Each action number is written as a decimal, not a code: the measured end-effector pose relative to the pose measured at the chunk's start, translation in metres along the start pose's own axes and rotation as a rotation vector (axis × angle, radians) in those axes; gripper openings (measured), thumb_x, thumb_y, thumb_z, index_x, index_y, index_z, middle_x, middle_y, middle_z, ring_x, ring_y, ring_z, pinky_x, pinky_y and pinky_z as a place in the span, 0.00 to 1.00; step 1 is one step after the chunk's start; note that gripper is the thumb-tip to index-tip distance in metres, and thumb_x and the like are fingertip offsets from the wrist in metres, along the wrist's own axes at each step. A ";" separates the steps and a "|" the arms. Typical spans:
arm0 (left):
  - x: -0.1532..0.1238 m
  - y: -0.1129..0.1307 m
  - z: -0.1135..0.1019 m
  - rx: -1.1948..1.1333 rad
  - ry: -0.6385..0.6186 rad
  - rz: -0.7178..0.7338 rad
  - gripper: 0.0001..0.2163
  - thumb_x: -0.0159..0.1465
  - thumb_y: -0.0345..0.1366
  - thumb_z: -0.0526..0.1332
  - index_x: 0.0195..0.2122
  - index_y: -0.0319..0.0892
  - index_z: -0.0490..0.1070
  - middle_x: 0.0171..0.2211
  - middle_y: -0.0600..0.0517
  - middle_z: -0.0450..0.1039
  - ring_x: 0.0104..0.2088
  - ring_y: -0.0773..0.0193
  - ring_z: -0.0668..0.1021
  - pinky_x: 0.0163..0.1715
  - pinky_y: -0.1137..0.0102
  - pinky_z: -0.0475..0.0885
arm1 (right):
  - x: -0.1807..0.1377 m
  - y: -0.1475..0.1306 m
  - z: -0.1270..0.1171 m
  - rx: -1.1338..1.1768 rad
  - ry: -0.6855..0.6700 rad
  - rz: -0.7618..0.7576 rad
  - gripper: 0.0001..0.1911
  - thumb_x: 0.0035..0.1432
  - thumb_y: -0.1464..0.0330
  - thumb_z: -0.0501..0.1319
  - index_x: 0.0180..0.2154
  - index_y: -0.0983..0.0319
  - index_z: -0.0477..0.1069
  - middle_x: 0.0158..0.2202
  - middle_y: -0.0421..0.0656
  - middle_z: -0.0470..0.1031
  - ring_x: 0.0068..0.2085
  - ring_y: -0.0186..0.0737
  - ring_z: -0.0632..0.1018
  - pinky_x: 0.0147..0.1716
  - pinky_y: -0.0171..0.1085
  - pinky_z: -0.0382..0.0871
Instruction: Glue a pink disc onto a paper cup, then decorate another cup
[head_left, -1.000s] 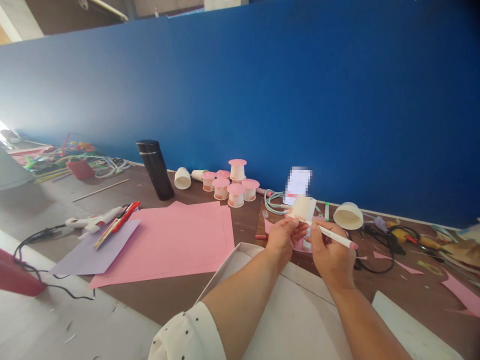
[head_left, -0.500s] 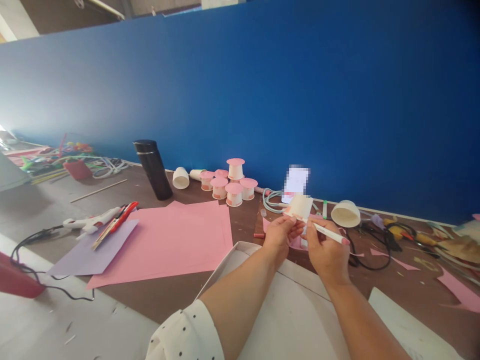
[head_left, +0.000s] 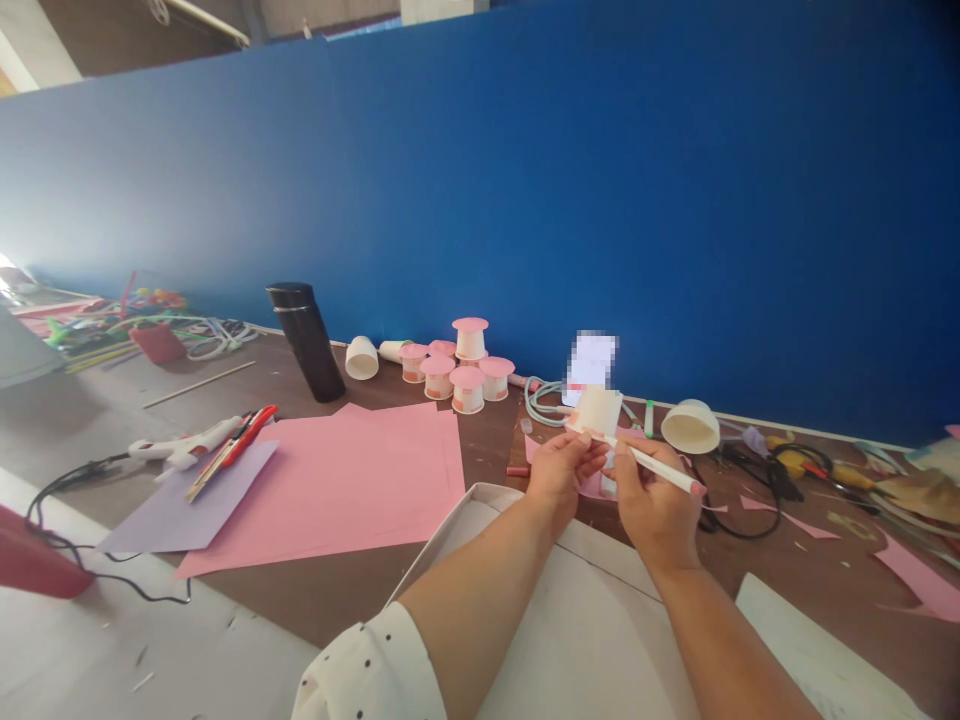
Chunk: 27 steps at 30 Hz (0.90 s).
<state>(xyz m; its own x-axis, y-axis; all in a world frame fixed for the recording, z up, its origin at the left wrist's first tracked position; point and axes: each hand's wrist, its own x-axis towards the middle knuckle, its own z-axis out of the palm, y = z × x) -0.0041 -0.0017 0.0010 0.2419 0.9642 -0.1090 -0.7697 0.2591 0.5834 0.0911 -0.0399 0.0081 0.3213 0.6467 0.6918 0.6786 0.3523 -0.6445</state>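
Note:
My left hand (head_left: 561, 470) is closed on the lower edge of a white paper cup (head_left: 596, 411), which is held up in front of me. In my right hand (head_left: 660, 505) is a white marker pen (head_left: 664, 468) with a pinkish end, its front end against the cup's near edge. Both hands are close together, with the thumbs near the cup. Behind the cup leans a phone (head_left: 592, 360) with its screen blurred. Several paper cups with pink discs (head_left: 469, 378) on top stand to the left, one raised above the others.
Pink sheets (head_left: 352, 480) and a purple sheet (head_left: 217, 505) lie left, under a red utility knife (head_left: 240, 445) beside a glue gun (head_left: 180, 445). A black flask (head_left: 306, 345) stands behind. An open cup (head_left: 691, 428), cables (head_left: 750, 480) and pink scraps (head_left: 919, 575) lie right. A white box lid (head_left: 577, 620) is under my arms.
The cup has tilted slightly in my left hand. My right hand and the marker pen stay almost in place; the view shifts very slightly.

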 end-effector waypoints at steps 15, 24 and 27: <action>0.000 -0.002 0.000 0.010 -0.028 -0.012 0.10 0.51 0.35 0.69 0.29 0.33 0.72 0.29 0.46 0.74 0.32 0.65 0.78 0.38 0.71 0.71 | 0.000 -0.002 0.000 -0.046 0.023 -0.052 0.11 0.58 0.62 0.58 0.38 0.62 0.72 0.35 0.47 0.77 0.36 0.43 0.78 0.38 0.42 0.73; 0.001 -0.003 0.000 0.023 -0.030 -0.002 0.12 0.49 0.36 0.70 0.29 0.34 0.73 0.28 0.47 0.74 0.31 0.66 0.77 0.39 0.70 0.71 | 0.001 -0.007 0.002 -0.124 0.049 -0.102 0.11 0.58 0.62 0.57 0.35 0.62 0.73 0.35 0.47 0.77 0.37 0.42 0.77 0.37 0.39 0.71; 0.001 -0.003 0.000 0.017 -0.039 0.011 0.12 0.48 0.37 0.71 0.29 0.34 0.73 0.28 0.47 0.74 0.31 0.66 0.77 0.38 0.70 0.71 | 0.001 -0.007 0.002 -0.140 0.057 -0.110 0.11 0.58 0.63 0.57 0.36 0.63 0.73 0.35 0.47 0.77 0.38 0.42 0.77 0.37 0.39 0.71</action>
<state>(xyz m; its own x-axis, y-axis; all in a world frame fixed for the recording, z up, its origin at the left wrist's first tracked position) -0.0012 -0.0014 -0.0012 0.2571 0.9637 -0.0713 -0.7625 0.2476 0.5977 0.0853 -0.0406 0.0122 0.2746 0.5687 0.7753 0.7958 0.3181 -0.5153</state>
